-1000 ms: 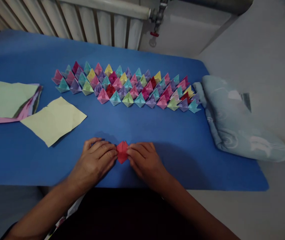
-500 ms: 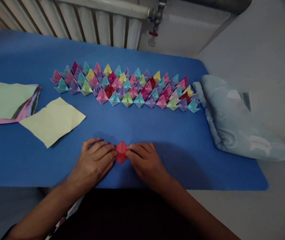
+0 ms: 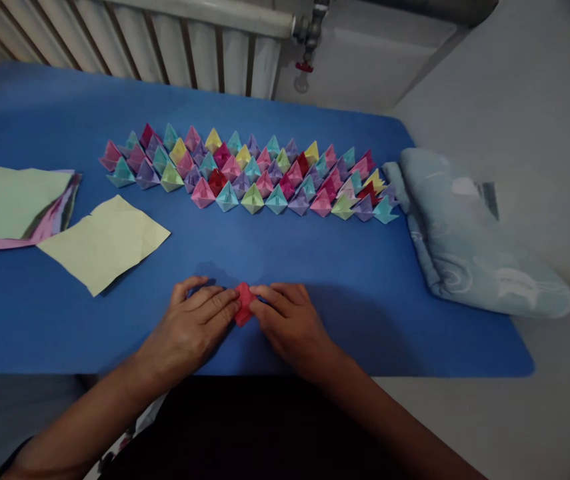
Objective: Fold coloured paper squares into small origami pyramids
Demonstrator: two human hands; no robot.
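Centrally, near the surface's point(image 3: 335, 260) front edge, a small red folded paper point(image 3: 245, 307) lay between both hands. Left hand point(image 3: 185, 333) gripped its left side, fingertips over the paper; right hand point(image 3: 295, 327) pinched the opposite side between thumb and fingers. Beyond, well apart, stood close rows of multicoloured folded pieces point(image 3: 252, 199). Leftward, a pale yellow sheet point(image 3: 107, 243) lay just beside a stack of coloured papers point(image 3: 15, 200); a folded grey-blue blanket point(image 3: 465, 233) occupied the right end.
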